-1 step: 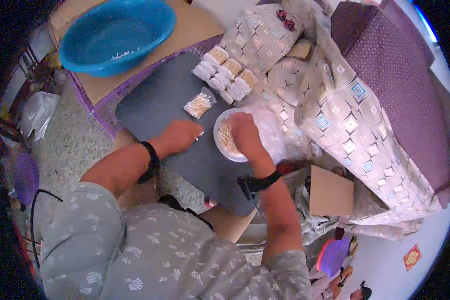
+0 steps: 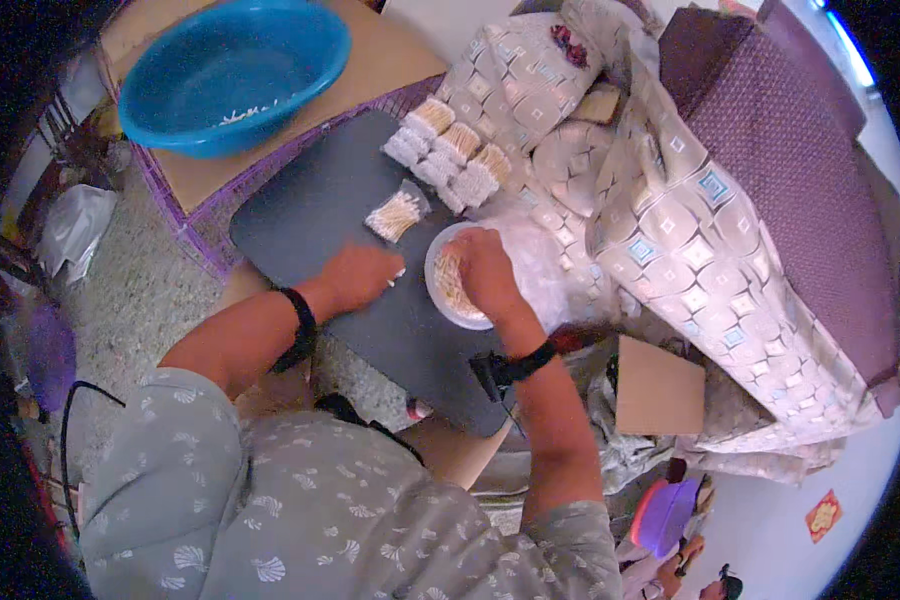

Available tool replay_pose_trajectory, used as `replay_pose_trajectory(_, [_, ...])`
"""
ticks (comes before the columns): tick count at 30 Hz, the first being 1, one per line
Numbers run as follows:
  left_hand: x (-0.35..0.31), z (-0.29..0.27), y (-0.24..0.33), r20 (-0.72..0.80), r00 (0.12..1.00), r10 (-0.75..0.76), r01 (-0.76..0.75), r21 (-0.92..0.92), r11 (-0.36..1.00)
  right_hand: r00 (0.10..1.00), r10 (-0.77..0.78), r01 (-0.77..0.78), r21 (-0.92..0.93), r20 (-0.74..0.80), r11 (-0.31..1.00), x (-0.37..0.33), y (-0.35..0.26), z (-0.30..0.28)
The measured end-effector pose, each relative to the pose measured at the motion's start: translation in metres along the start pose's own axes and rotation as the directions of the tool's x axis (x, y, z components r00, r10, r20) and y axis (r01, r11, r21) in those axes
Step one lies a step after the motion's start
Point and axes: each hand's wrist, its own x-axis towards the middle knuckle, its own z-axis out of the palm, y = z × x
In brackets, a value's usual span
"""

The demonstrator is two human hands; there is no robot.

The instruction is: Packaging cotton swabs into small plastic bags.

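My left hand [image 2: 363,277] is closed over the dark grey board, and the white tips of cotton swabs [image 2: 398,274] poke out past its fingers. Over the white round tub [image 2: 433,290] of loose cotton swabs [image 2: 454,290], my right hand [image 2: 488,268] reaches in with fingers curled down. Whatever those fingertips pinch is hidden. A small clear bag [image 2: 397,214] of cotton swabs lies on the board, just beyond my left hand. Farther off, several filled bags of swabs [image 2: 448,152] are set close together in rows.
The dark grey board [image 2: 305,190] carries the tub and bags. A blue basin [image 2: 185,140] with a few swabs stands at the far left on cardboard. Clear plastic [image 2: 535,260] and patterned cloth [image 2: 690,235] crowd the right side, near a cardboard box [image 2: 660,388]. Another person [image 2: 670,570] shows at lower right.
My right hand has shifted very slightly inside the tub. My left hand stays in nearly the same place with its swabs.
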Motion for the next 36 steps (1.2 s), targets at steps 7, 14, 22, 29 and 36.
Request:
replay_pose_trajectory(7, [-0.006,0.011,-0.009,-0.001,1.000,-0.007,0.007,-0.085,0.996,0.983,0.127,-0.092,-0.249,0.130,0.964,0.013,0.001,0.006])
replay_pose_trajectory(14, [-0.003,0.005,-0.008,-0.010,0.998,0.061,-0.061,-0.014,0.998,0.989,0.071,-0.024,-0.339,0.126,0.941,0.005,0.013,-0.001])
replay_pose_trajectory(22, [-0.003,0.018,-0.014,-0.086,0.995,0.057,-0.065,-0.096,0.993,0.988,0.073,-0.015,-0.388,0.136,0.921,-0.008,0.006,-0.026])
replay_pose_trajectory(29, [-0.002,0.000,-0.004,0.048,0.997,-0.055,0.058,-0.052,0.997,0.985,0.156,-0.116,-0.404,0.069,0.908,-0.027,0.003,-0.036])
replay_pose_trajectory(36, [-0.013,-0.001,-0.002,-0.067,0.997,0.043,-0.041,0.031,0.999,0.977,0.210,-0.213,-0.222,-0.036,0.952,-0.049,-0.010,-0.041])
